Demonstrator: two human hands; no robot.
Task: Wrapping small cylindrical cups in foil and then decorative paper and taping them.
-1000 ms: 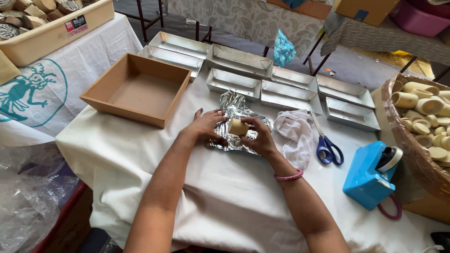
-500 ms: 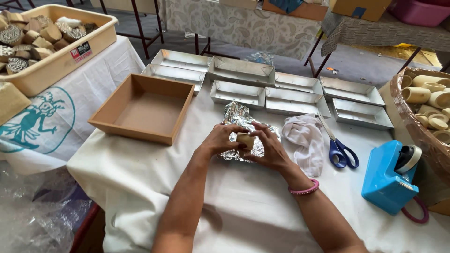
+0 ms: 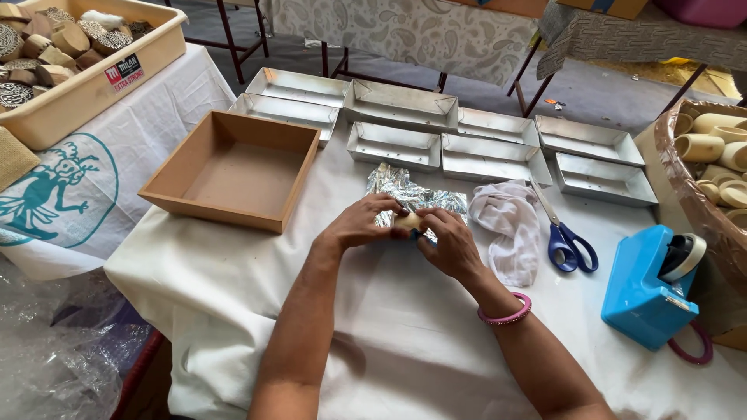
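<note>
Left hand: the left hand (image 3: 359,225) is curled closed over a small tan rounded block (image 3: 408,222), fingers pressing on its left side; half a second ago it sat a little lower on the foil, so both hands have drawn together around the piece.
Right hand: the right hand (image 3: 450,245), with a pink beaded bangle (image 3: 504,315) at the wrist, clasps the same block from the right, thumb on top. A second ago the palms lay flat and apart on the sheet; now they pinch inward, which I judge to mean the wrapping has begun.
Held thing: the block sits between both hands, on the near edge of a crumpled sheet of silver foil (image 3: 405,190); most of it is hidden by the fingers.
Surface: a table covered with white cloth (image 3: 233,288).
Beside the right hand: a bunched white fabric rag (image 3: 510,225), then blue-handled scissors (image 3: 564,233), lying flat and apart from the hands.
Far right: a bright blue tape dispenser (image 3: 650,284) and a woven basket of pale cylindrical pieces (image 3: 716,155).
Left, farther: an empty shallow brown cardboard tray (image 3: 233,167).
Beyond: rows of shiny rectangular metal trays (image 3: 401,105), all empty.
Far left: a cream plastic tub of carved wooden blocks (image 3: 85,93) on a neighbouring table.
</note>
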